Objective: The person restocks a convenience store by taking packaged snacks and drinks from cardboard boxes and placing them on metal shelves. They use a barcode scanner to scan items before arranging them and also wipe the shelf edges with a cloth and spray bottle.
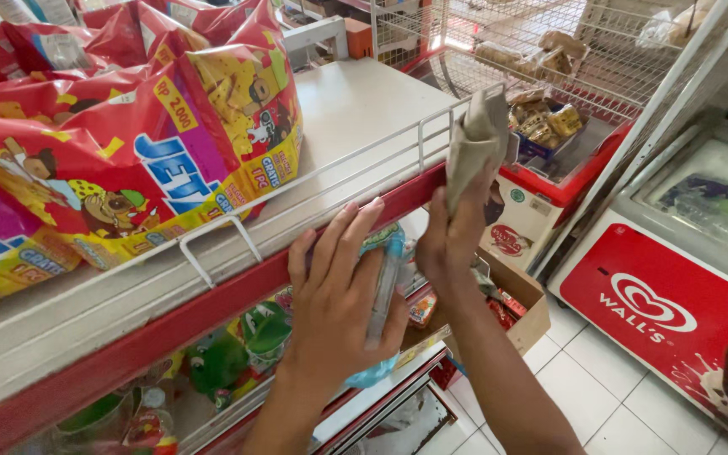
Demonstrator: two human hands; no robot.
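The left hand [339, 303] is gripping one clear plastic packet [385, 282] against the red shelf edge [212, 307]; steadying it there looks wise. At one o'clock, the right hand [457, 236] is clutching one grey cloth [478, 143], best pressed flat along the white wire rail [313, 177]. At ten o'clock, several red snack bags [128, 143] are lying stacked.

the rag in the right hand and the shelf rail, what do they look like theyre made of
The rag in the right hand looks like soft grey-beige woven cloth, matte: it bunches and folds limply. The shelf rail looks like white-coated metal wire: thin, rigid, bent loops with a smooth, slightly glossy finish.
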